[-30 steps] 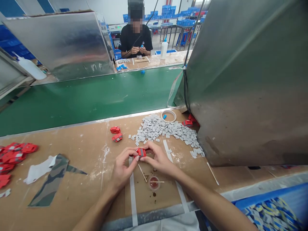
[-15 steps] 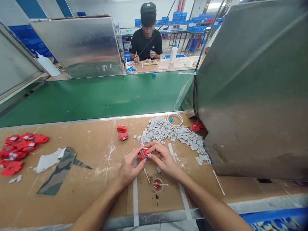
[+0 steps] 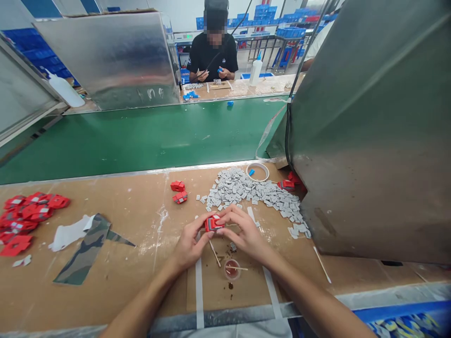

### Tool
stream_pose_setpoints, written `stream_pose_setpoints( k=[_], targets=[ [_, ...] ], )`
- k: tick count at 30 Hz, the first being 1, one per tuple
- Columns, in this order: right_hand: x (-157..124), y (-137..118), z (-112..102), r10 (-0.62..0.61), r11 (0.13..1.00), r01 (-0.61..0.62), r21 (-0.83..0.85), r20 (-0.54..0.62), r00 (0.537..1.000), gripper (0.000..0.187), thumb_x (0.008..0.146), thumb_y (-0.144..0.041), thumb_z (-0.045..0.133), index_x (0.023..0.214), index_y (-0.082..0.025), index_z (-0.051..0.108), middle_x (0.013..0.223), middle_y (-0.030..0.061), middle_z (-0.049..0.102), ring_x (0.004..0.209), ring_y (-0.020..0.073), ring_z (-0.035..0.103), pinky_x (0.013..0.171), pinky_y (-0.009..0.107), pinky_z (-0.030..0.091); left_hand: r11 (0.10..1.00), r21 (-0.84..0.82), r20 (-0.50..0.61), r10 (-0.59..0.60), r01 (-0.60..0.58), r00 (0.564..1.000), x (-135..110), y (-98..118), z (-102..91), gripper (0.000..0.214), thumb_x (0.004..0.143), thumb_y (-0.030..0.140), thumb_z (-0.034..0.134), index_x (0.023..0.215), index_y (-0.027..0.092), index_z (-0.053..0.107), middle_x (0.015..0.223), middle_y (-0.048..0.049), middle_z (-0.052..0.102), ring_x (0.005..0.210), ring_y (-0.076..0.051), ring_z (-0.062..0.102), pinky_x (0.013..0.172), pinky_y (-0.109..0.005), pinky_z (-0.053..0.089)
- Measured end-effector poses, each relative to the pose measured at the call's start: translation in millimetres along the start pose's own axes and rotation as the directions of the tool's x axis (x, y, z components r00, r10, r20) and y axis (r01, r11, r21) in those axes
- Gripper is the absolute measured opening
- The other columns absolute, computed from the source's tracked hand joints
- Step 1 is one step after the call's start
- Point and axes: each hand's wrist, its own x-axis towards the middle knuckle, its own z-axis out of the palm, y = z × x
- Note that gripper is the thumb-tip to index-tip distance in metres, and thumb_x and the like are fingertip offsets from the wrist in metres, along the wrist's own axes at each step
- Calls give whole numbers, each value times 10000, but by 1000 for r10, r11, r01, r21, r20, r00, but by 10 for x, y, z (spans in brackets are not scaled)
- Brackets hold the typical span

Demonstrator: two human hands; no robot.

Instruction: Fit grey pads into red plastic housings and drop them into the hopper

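Note:
Between my two hands, above the cardboard-covered bench, is a small red plastic toy part (image 3: 213,223) with grey and white patches. My left hand (image 3: 192,241) pinches its left side, thumb below and fingers behind. My right hand (image 3: 244,232) is closed on its right side, fingertips on the top and thumb at the lower edge. Just below the hands lie a cotton swab (image 3: 215,254) and a small cup of reddish liquid (image 3: 231,270) with a stick across it. A heap of small grey tiles (image 3: 239,188) spreads behind my right hand.
Two more red parts (image 3: 179,196) lie behind my left hand. A red pile (image 3: 26,216) and camouflage cloth (image 3: 84,251) are at left. A metal housing (image 3: 369,141) blocks the right. Across the green belt (image 3: 141,141), a person (image 3: 213,51) handles a small blue part.
The red part has turned slightly between my fingers, showing more of its long side. Across the belt, the other person's hand has lifted off the bench, holding something small and pale.

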Motion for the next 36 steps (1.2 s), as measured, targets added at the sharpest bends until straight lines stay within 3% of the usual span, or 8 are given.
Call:
stream_pose_setpoints(
  k=[3, 6, 12, 15, 18, 23, 36],
  targets=[
    [9, -18, -2, 7, 1000, -7, 0, -28, 1000, 362, 880, -202, 692, 1211, -238, 550, 1166, 86, 594, 1038, 217, 596, 895, 378, 519, 960, -265, 46, -77, 87, 996, 41, 55, 3, 459, 947, 422, 574, 1337, 180, 558, 1329, -138, 642, 1196, -272, 631, 1021, -372, 507],
    [-6, -1, 26, 39, 999, -39, -16, -37, 999, 319, 897, -121, 609, 1193, -229, 558, 1094, 77, 610, 977, 209, 610, 849, 366, 536, 928, -342, 131, -108, 147, 985, 61, 75, 9, 480, 927, 479, 594, 1301, 178, 592, 1276, -129, 670, 1172, -272, 638, 1032, -383, 499],
    [-11, -15, 15, 30, 998, -29, -48, 15, 999, 457, 925, -189, 624, 1360, -265, 504, 1202, 104, 549, 1134, 246, 565, 986, 440, 499, 943, -272, 67, -181, 193, 981, 32, 22, 67, 455, 905, 389, 649, 1303, 181, 579, 1286, -135, 649, 1149, -258, 640, 1002, -393, 521],
    [1, -21, -10, 18, 997, -18, -69, -1, 1000, 382, 940, -217, 616, 1313, -264, 546, 1155, 95, 563, 1088, 240, 582, 949, 427, 517, 980, -178, -22, -93, 88, 995, 20, 50, 71, 393, 915, 313, 637, 1292, 216, 580, 1345, -127, 598, 1187, -245, 614, 987, -374, 526],
    [1, -16, -23, -6, 995, 3, -98, -22, 1000, 336, 926, -250, 652, 1252, -246, 566, 1127, 93, 591, 1039, 237, 601, 886, 398, 534, 990, -140, -72, 5, -15, 997, 23, 121, 47, 230, 919, 292, 628, 1131, 205, 635, 1301, -127, 609, 1167, -236, 611, 954, -348, 530],
    [-16, -3, -3, -44, 988, 33, -149, -68, 997, 264, 918, -302, 668, 1160, -227, 592, 1072, 93, 613, 970, 235, 617, 809, 371, 543, 989, -143, -93, -52, 39, 994, 37, 168, 24, 156, 906, 314, 648, 947, 165, 629, 1144, -134, 657, 1042, -224, 638, 891, -332, 522],
    [-24, 4, 39, 49, 990, -54, -133, -43, 998, 220, 921, -364, 660, 1059, -199, 612, 918, 63, 618, 825, 203, 588, 722, 334, 506, 995, -101, -83, -30, 21, 996, 37, 114, 8, 193, 909, 354, 642, 873, 166, 663, 1076, -121, 638, 1030, -234, 629, 938, -374, 486]
  ],
)
